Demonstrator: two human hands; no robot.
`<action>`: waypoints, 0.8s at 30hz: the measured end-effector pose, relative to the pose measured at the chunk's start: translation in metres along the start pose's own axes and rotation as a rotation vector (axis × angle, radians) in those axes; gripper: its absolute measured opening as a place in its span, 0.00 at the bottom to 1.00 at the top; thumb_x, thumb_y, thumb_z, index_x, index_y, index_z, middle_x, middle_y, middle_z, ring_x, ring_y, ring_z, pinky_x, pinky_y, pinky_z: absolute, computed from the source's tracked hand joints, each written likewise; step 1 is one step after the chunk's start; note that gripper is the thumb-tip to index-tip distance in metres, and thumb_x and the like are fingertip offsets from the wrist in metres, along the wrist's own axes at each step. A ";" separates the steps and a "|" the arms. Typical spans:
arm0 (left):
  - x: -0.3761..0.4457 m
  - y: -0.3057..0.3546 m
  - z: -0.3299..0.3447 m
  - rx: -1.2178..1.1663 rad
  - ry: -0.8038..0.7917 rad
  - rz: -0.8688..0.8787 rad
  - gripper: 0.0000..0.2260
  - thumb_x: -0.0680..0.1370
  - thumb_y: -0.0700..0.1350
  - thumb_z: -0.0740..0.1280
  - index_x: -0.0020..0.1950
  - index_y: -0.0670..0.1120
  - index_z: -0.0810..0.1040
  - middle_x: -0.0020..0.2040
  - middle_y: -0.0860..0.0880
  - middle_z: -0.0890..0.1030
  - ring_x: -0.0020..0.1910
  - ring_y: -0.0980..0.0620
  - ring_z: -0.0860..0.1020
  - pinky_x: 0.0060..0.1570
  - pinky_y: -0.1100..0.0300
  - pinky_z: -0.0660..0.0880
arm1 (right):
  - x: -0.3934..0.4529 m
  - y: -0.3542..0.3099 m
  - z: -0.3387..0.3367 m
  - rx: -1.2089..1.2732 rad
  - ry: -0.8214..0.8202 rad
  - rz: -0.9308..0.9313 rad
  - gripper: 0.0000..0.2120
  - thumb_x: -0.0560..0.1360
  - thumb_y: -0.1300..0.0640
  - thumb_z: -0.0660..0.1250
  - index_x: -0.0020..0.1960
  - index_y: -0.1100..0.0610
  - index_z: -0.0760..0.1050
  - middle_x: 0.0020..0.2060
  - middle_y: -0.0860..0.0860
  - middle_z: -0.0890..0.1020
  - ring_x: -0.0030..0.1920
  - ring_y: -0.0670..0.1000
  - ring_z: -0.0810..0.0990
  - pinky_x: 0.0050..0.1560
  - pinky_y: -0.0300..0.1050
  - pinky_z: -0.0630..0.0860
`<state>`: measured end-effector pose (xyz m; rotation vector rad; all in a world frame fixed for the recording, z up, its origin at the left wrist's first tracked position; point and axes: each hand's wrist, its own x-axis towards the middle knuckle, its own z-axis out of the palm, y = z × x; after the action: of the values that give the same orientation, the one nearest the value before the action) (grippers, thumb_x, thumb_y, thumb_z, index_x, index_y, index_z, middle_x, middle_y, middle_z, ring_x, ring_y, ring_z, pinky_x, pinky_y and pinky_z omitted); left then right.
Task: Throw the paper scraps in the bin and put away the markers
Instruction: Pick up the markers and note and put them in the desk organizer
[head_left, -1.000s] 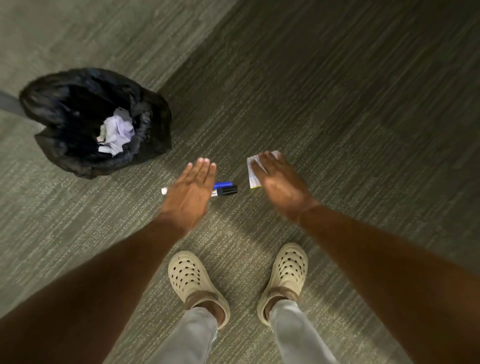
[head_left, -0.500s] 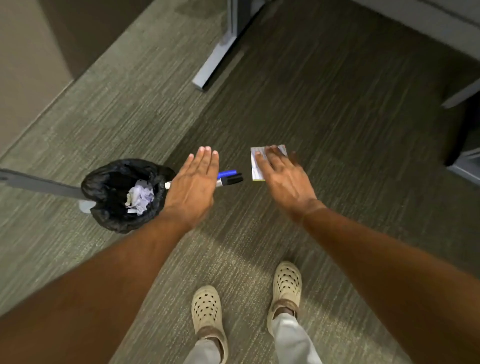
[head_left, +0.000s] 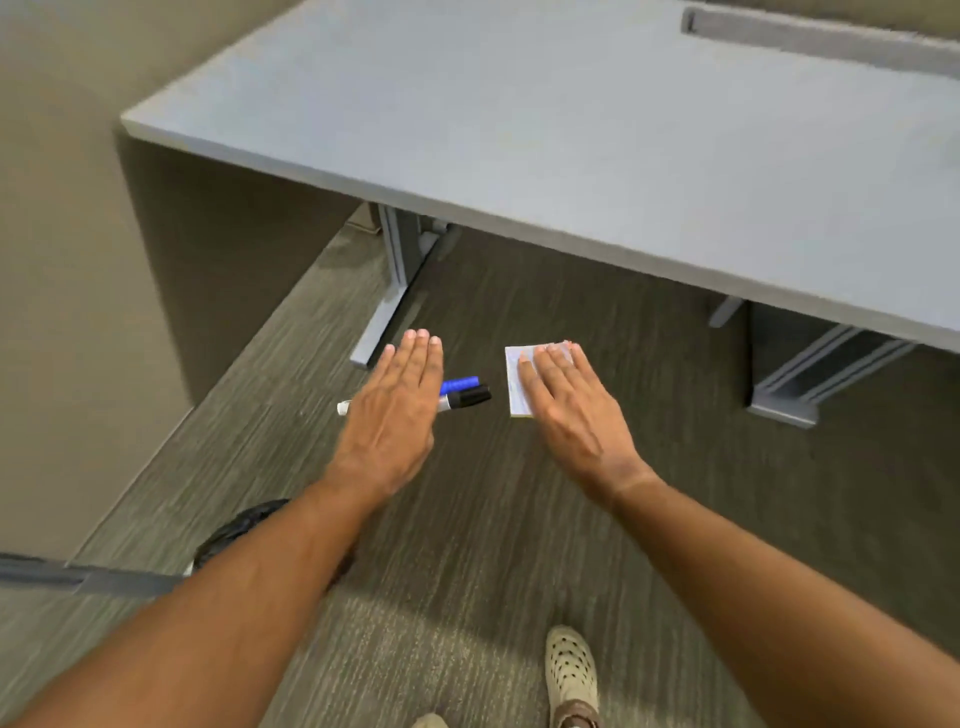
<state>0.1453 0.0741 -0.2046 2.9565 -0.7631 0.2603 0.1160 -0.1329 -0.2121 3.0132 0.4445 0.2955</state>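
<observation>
My left hand (head_left: 395, 415) is stretched out palm down with straight fingers, above the carpet. Beneath it are two markers, a blue-capped marker (head_left: 460, 384) and a black-capped marker (head_left: 467, 398), which stick out on both sides; the thumb is hidden underneath. My right hand (head_left: 569, 410) is also flat and palm down, with a white paper scrap (head_left: 514, 374) held under its fingers. Both things stay with the hands in mid-air. The black-lined bin (head_left: 234, 530) sits low at the left, mostly hidden behind my left forearm.
A grey desk (head_left: 571, 130) fills the top of the view, its front edge just beyond my fingertips. Its metal leg (head_left: 389, 291) stands on the carpet ahead of my left hand. A beige wall runs along the left. My shoe (head_left: 571, 675) is at the bottom.
My view has risen from the floor and bin up to the desk. Both hands have kept the same pose, with markers and paper still under them. The bin has slid behind my left forearm.
</observation>
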 end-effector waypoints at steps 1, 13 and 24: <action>0.008 0.001 -0.015 -0.005 0.026 0.016 0.29 0.77 0.35 0.55 0.76 0.37 0.49 0.78 0.39 0.53 0.78 0.43 0.50 0.75 0.53 0.42 | 0.002 0.005 -0.016 -0.033 0.034 0.000 0.22 0.69 0.72 0.67 0.64 0.70 0.72 0.60 0.69 0.77 0.64 0.67 0.75 0.69 0.63 0.67; 0.091 0.036 -0.174 0.011 0.245 0.251 0.31 0.74 0.31 0.54 0.77 0.38 0.48 0.78 0.39 0.51 0.77 0.43 0.50 0.73 0.55 0.39 | 0.005 0.063 -0.188 -0.157 0.194 0.203 0.21 0.76 0.65 0.66 0.68 0.68 0.69 0.64 0.65 0.76 0.66 0.62 0.75 0.69 0.58 0.70; 0.152 0.132 -0.272 -0.037 0.378 0.408 0.30 0.78 0.38 0.60 0.77 0.39 0.49 0.78 0.40 0.54 0.77 0.43 0.53 0.72 0.55 0.44 | -0.036 0.145 -0.299 -0.256 0.287 0.401 0.30 0.67 0.65 0.75 0.67 0.67 0.70 0.65 0.64 0.76 0.65 0.63 0.76 0.66 0.53 0.65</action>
<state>0.1722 -0.0816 0.0943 2.5665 -1.2769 0.7905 0.0623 -0.2660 0.0898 2.7876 -0.1793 0.7540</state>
